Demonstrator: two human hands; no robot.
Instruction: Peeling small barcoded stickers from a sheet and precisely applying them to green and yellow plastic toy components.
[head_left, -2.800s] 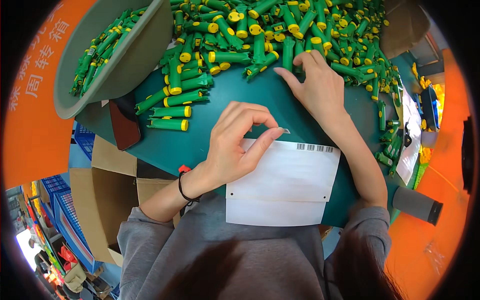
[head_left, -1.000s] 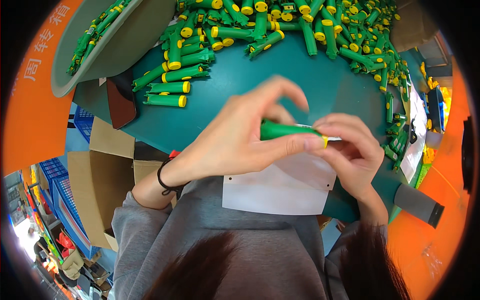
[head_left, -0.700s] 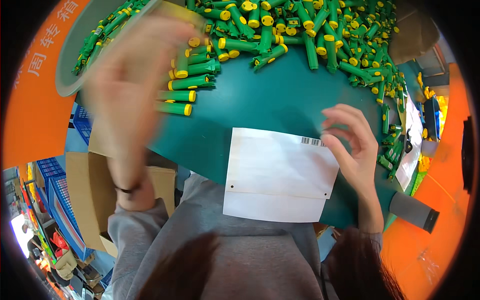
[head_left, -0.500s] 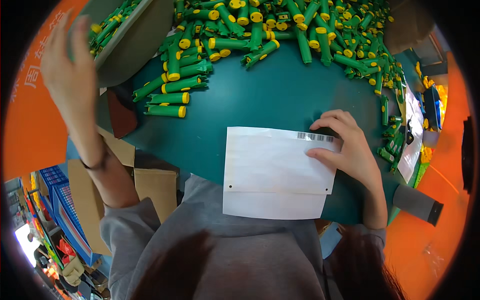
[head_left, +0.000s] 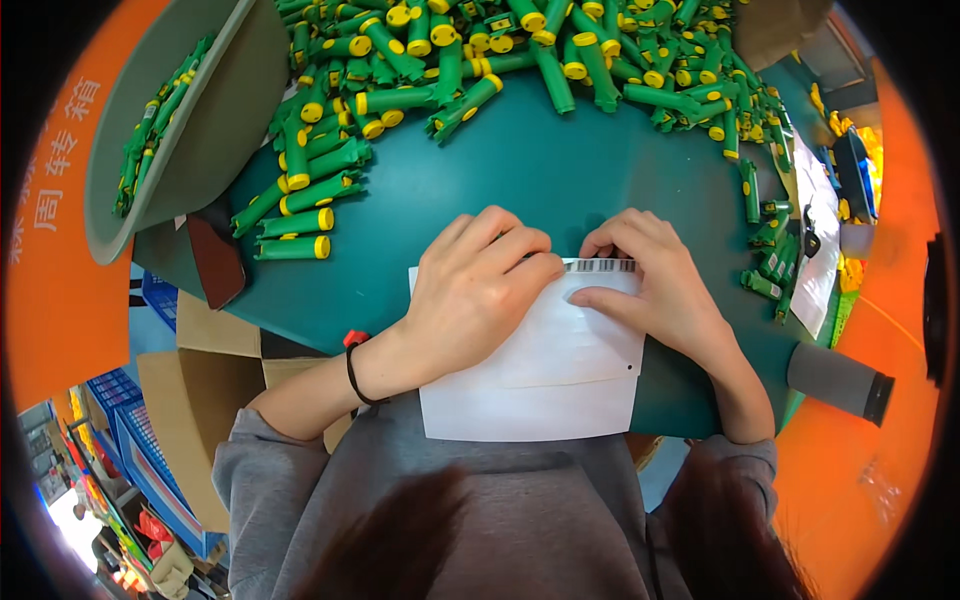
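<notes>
A white sheet of barcode labels (head_left: 530, 400) lies at the table's near edge, overhanging toward my body. Along its top runs a row of barcode stickers (head_left: 605, 266). My left hand (head_left: 485, 285) is closed at the top edge, its fingertips pinched together at the left end of the stickers. Whether a sticker is between them is hidden. My right hand (head_left: 655, 275) grips the sheet's upper right corner, thumb on its face and fingers curled at the far edge. Beyond lie many green tubes with yellow caps (head_left: 400, 98), heaped across the table's far side.
A grey-green tub (head_left: 215, 120) at upper left holds more green parts. Next to it lies a dark red flat object (head_left: 217, 258). A grey cylinder with a black end (head_left: 840, 383) is at the right edge. An open cardboard box (head_left: 190, 400) stands below left.
My left hand has come from over the tub, where its fingers were spread, to the top edge of the label sheet. My right hand stays at the sheet's corner. The view has shifted slightly.
</notes>
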